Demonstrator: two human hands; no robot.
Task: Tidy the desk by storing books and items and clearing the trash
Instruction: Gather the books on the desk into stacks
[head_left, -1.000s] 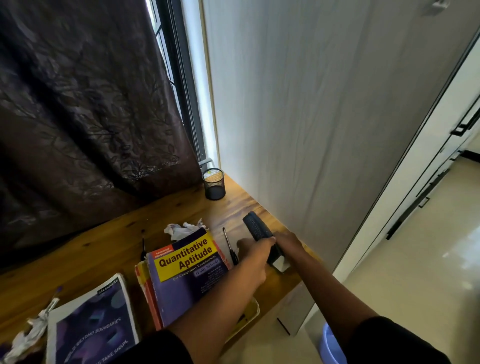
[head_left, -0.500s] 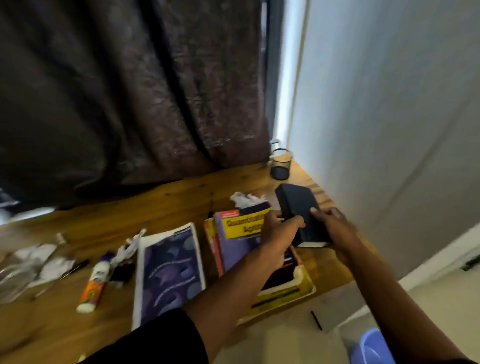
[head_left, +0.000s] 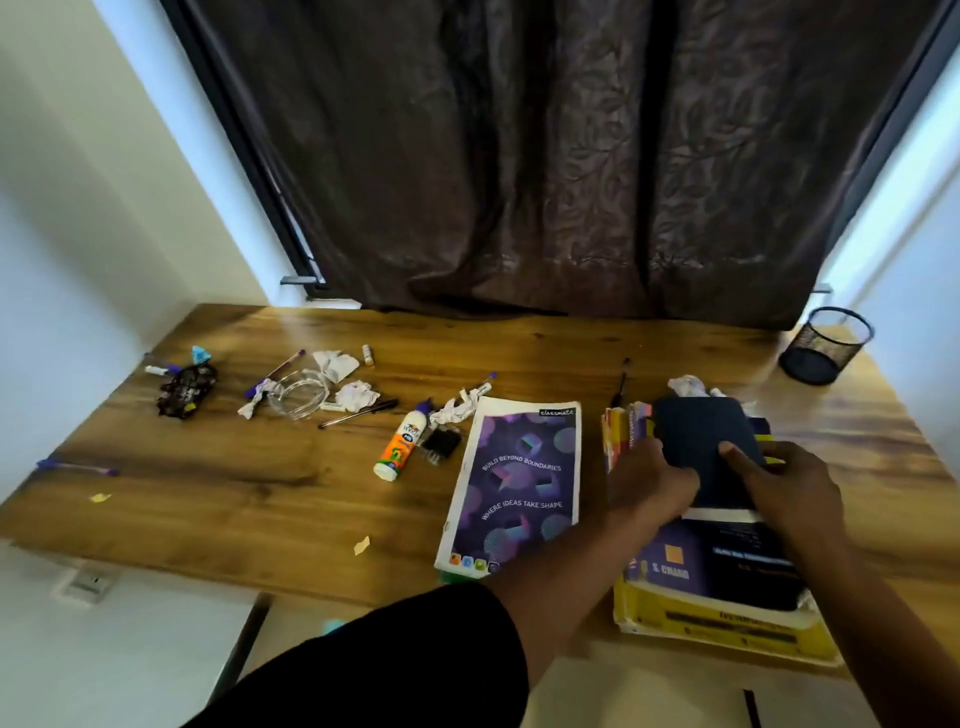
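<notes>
A small dark blue book (head_left: 701, 441) lies on top of the book stack (head_left: 722, 618) at the right of the wooden desk (head_left: 249, 499). My left hand (head_left: 649, 483) grips its left edge and my right hand (head_left: 784, 488) grips its right edge, thumb on the cover. A purple Classmate notebook (head_left: 519, 483) lies left of the stack. Crumpled paper (head_left: 688, 385) sits behind the stack. A glue bottle (head_left: 400, 446), pens (head_left: 358, 414) and more crumpled paper (head_left: 357, 395) lie scattered to the left.
A black mesh pen holder (head_left: 826, 345) stands at the back right corner. A dark wrapper (head_left: 186, 389) and a blue pen (head_left: 78, 466) lie at the far left. A dark curtain (head_left: 545, 156) hangs behind the desk. Small yellow scraps (head_left: 362, 545) lie near the front edge.
The view swung left from the wardrobe side to the whole desk. Both hands carried the dark blue book from the desk's right side onto the book stack.
</notes>
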